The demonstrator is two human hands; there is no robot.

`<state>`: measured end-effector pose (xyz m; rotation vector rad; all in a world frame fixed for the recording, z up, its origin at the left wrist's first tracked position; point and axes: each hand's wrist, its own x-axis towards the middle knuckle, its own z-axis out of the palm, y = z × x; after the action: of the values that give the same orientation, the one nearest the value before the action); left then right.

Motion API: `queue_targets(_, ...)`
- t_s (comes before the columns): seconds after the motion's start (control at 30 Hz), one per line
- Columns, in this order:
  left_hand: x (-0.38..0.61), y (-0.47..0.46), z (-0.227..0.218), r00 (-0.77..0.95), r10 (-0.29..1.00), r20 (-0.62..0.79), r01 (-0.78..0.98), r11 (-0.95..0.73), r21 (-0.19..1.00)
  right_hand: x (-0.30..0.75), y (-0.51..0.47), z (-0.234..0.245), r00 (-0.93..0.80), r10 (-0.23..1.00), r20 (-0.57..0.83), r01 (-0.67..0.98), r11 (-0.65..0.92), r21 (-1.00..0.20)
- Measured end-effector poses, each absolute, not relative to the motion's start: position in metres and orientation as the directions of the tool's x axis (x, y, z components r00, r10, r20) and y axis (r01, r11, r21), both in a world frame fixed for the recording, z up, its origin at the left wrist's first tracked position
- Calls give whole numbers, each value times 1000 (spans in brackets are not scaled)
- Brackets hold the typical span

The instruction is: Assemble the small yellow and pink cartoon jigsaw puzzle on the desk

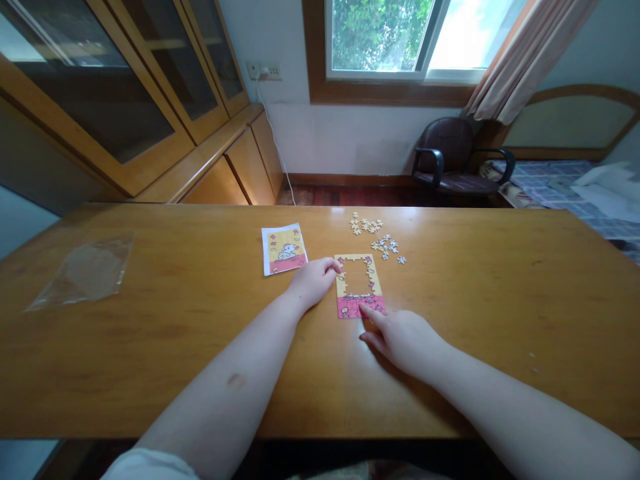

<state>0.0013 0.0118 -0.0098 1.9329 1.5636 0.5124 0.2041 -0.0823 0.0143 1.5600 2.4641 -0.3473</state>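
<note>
A partly assembled jigsaw puzzle point(377, 283) lies flat on the wooden table, with a yellow border, a pink lower strip and an open gap in its middle. At its upper left edge, the bent fingers of my left hand point(315, 277) are closed and hold the border; some of the fingers are hidden. My right hand point(407, 337) touches the pink strip with its index fingertip, thumb apart, and nothing shows between them. Beyond the puzzle lie loose puzzle pieces in two groups, a far pile point(370, 226) and a nearer pile point(386, 245), several in each.
A printed reference picture point(280, 240) with a white animal lies left of the puzzle. A clear plastic bag point(90, 270) rests farther left on the table point(200, 280). Behind the table stand a glass-door cabinet point(187, 130) and an armchair point(447, 150).
</note>
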Motion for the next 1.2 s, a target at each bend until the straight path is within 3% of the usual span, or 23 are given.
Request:
queue_targets(0.57, -1, 14, -14, 253, 966, -42, 725, -161, 670, 207, -77, 9, -433, 877, -210, 900, 407, -156)
queue_targets(0.77, -1, 15, -16, 249, 967, -44, 719, -154, 678, 209, -74, 6, -457, 888, -42, 869, 436, -234)
queue_targets(0.97, -2, 15, -17, 245, 969, -24, 714, -164, 681, 223, -71, 47, -486, 854, 187, 775, 520, -360)
queue_targets(1.03, -1, 15, -17, 248, 969, -23, 710, -165, 684, 235, -57, 60, -380, 878, 292, 791, 472, -390)
queue_targets(1.1, -1, 15, -17, 250, 968, -27, 708, -164, 687, 250, -34, 62, -182, 926, 331, 833, 324, -448)
queue_targets(1.2, -1, 15, -17, 245, 969, -35, 710, -154, 687, 271, 2, 37, 97, 917, 387, 834, 137, -535)
